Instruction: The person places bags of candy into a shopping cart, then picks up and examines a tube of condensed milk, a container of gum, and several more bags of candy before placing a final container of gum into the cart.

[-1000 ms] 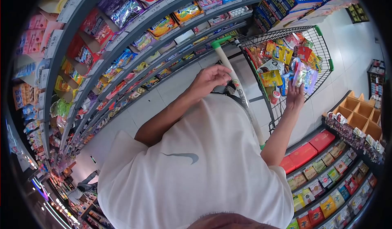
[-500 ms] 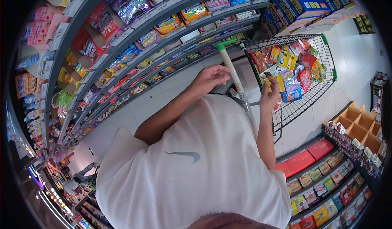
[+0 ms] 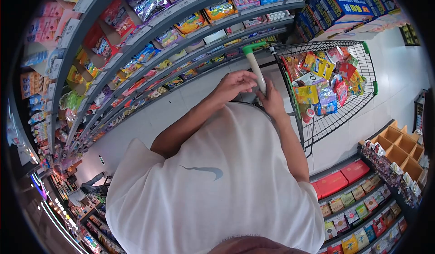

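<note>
My left hand [image 3: 234, 86] is beside the upper part of the pale cart handle [image 3: 257, 67], its fingers loosely bent and apart, with nothing in it. Lower on the same handle, my right hand [image 3: 272, 99] is wrapped round the bar, thumb on one side and fingers on the other. The black wire cart [image 3: 369, 66] with green corners stands to the right. In it lie a yellow packet [image 3: 306, 94], a purple packet [image 3: 324, 91], a blue packet [image 3: 326, 107], a small red-and-white tub [image 3: 308, 114] and several other colourful packs.
Shelves of bagged sweets [image 3: 190, 23] curve along the left and top. Blue boxes [image 3: 337, 5] are stacked beyond the cart. At the right are a wooden divided rack [image 3: 398, 147], red boxes [image 3: 332, 184] and low shelves of packets. Farther back at the left, a person [image 3: 88, 188] is partly visible.
My right hand has moved left from above the packets in the cart to the handle. The yellow packet and the tub now show more fully. My left hand has barely moved.
</note>
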